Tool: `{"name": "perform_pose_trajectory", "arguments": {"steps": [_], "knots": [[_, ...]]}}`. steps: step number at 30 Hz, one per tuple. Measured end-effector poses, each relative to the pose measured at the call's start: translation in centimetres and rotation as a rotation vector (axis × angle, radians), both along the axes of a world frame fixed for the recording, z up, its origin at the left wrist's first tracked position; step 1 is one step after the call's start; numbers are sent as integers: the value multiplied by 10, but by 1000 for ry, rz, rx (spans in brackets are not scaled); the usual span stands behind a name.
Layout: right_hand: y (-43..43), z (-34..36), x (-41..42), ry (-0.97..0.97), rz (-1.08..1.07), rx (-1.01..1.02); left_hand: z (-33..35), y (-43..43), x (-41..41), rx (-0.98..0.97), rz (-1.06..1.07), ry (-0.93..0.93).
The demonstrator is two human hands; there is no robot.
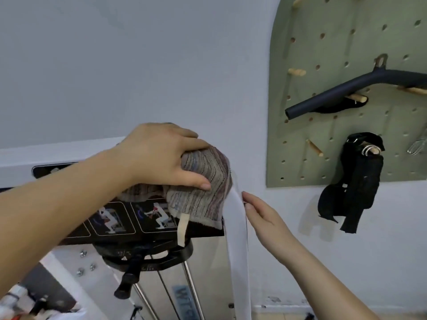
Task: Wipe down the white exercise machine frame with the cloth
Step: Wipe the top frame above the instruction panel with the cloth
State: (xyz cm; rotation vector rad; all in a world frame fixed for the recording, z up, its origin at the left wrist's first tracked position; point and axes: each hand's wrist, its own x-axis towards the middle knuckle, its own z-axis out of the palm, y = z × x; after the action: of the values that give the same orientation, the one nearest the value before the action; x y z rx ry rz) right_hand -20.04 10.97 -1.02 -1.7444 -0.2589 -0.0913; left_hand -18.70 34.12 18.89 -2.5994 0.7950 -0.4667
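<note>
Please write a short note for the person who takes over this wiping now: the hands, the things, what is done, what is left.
Left hand grips the striped cloth, pressing it on the top corner of the white frame.
Right hand, open, touches the upright below the cloth.
Done: cannot tell how much is wiped.
Left: probably the upright downward and the rest.

Up on the right, a green pegboard (323, 31) hangs on the pale wall (115, 65), dotted with holes and short wooden pegs (297, 72). A black bent bar (346, 88) lies across the pegs, its open end pointing down and left. Below it a bundle of black straps (355, 181) dangles from a peg by metal rings, and a small metal clip (417, 147) sits at the right edge.
</note>
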Motion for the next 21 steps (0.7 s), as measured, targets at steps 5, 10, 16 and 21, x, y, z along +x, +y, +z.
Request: {"name": "perform_pose_trajectory", "arguments": {"steps": [5,10,16,21], "knots": [[-6,-9,3,110,57,243,-24,-43,2,189,-3,-63],[-4,-9,2,151,-135,337,-80,-103,-4,507,-119,-81],[-10,-2,4,142,-269,327,-28,-41,7,221,-116,-76],[-5,19,8,64,-317,361,-33,-56,1,187,37,-116]]}}
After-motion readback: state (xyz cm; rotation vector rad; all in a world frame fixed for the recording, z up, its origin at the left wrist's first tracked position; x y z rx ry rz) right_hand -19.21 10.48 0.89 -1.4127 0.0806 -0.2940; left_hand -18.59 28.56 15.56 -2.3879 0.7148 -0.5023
